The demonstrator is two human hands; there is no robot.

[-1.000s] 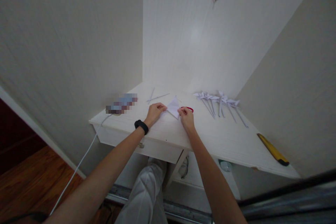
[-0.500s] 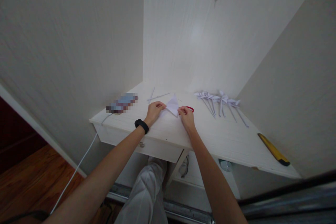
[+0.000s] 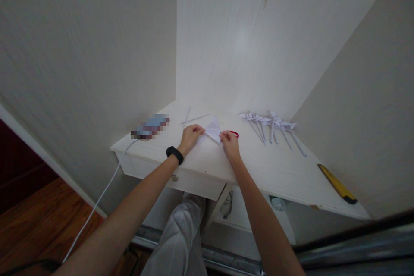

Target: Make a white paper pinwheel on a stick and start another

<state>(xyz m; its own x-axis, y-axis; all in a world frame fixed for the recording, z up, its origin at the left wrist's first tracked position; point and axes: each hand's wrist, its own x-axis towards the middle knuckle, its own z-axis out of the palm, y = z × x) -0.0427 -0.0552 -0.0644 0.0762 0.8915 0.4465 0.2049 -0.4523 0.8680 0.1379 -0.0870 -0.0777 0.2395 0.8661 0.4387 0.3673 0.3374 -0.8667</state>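
Note:
A small piece of white paper [image 3: 213, 129], with one corner pointing away from me, is held just over the white desktop [image 3: 258, 168]. My left hand [image 3: 192, 138] pinches its left corner between thumb and fingers; a black band circles that wrist. At the right corner, my right hand [image 3: 230, 143] is closed on the same paper. Red-handled scissors, or a similar tool with a red loop [image 3: 235, 133], lie partly hidden behind my right hand. Beyond the left hand rest thin white paper sticks [image 3: 196, 118].
Several white paper pinwheels on sticks [image 3: 273, 123] lie at the back right. A yellow and black cutter-like tool [image 3: 337, 184] is near the right edge. At left is a blurred phone-like device [image 3: 150, 127] with a white cable [image 3: 93, 211]. Walls enclose the desk's back and sides.

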